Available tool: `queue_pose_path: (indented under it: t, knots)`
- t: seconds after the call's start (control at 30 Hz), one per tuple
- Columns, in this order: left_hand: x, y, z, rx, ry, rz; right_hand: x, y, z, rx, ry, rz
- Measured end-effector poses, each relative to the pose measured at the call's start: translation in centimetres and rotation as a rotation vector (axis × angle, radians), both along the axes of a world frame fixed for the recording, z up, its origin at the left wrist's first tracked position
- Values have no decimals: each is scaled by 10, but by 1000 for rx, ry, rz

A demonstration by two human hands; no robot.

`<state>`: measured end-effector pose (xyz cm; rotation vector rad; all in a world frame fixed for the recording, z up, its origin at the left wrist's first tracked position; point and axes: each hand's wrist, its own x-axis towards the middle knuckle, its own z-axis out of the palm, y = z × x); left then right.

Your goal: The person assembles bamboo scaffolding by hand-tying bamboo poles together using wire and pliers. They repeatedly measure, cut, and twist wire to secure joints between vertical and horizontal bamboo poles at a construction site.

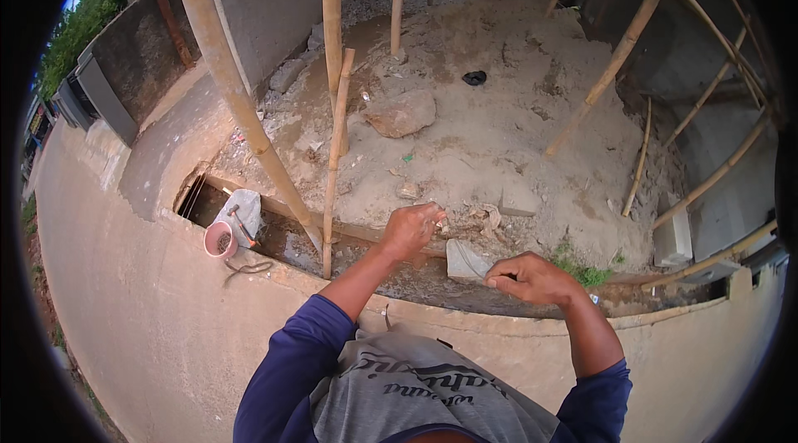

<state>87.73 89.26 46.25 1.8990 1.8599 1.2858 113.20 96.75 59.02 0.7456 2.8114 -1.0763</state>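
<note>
Inspecting remotely, I recommend steadying the thin strand [470,258], apparently pinched by the right hand [532,278]; left hand's [411,229] grip unclear.

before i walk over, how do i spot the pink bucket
Find the long ditch along the edge of the concrete paving. Follow it toward the left end of the picture, where a hammer lies on a pale slab-like thing. The bucket stands right beside that, set apart by its round pink rim and the small dark pieces inside.
</note>
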Motion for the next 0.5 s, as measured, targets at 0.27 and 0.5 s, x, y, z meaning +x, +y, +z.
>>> queue_pose_path:
  t: [0.27, 0.5]
  knots:
    - [22, 11, 4, 114, 91, 8, 20, -16, -27, 200, -257, -28]
    - [14, -12, 22, -333, -148, -303, 50, -14, 9, 398, -134, 80]
